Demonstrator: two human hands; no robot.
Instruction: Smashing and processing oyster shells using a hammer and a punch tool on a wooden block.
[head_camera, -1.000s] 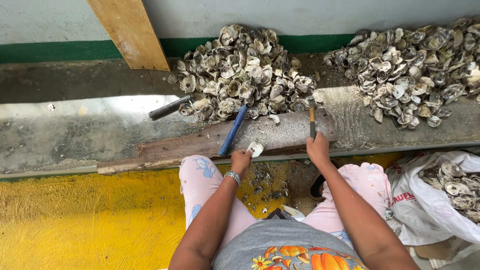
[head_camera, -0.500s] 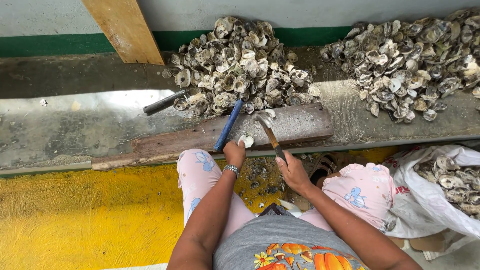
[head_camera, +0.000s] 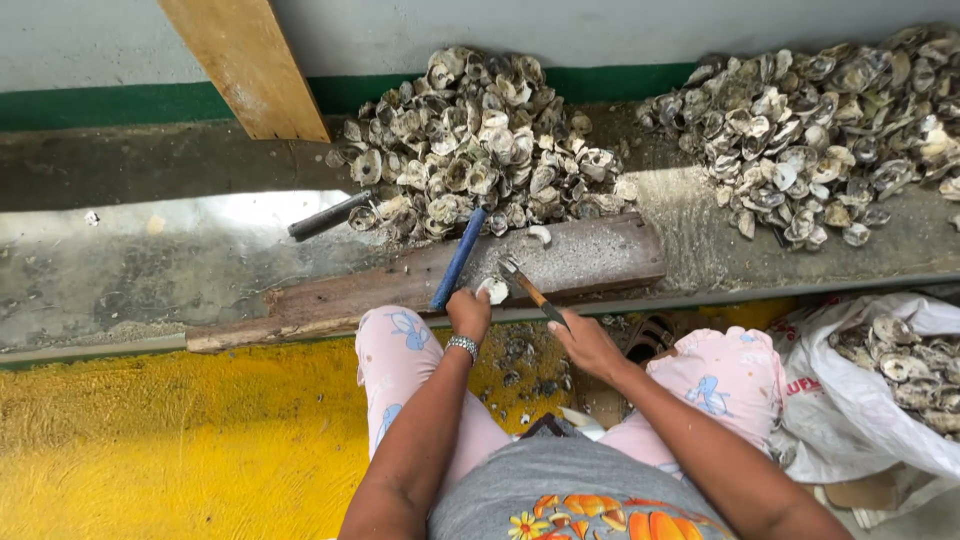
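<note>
Head view: left hand (head_camera: 468, 312) pins shell (head_camera: 493, 290), right hand (head_camera: 588, 345) grips hammer (head_camera: 528, 290).

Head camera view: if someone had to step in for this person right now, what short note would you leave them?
Left hand: pins a pale shell on the wooden plank, beside a blue-handled tool.
Right hand: grips a small hammer, its head beside the shell.
Shells: one heap straight ahead on the concrete ledge, another heap to the right, more in the white sack by the right knee.
Done: shell fragments lie on the floor between the knees.
Left: the shell under the fingers; both heaps remain large.
</note>
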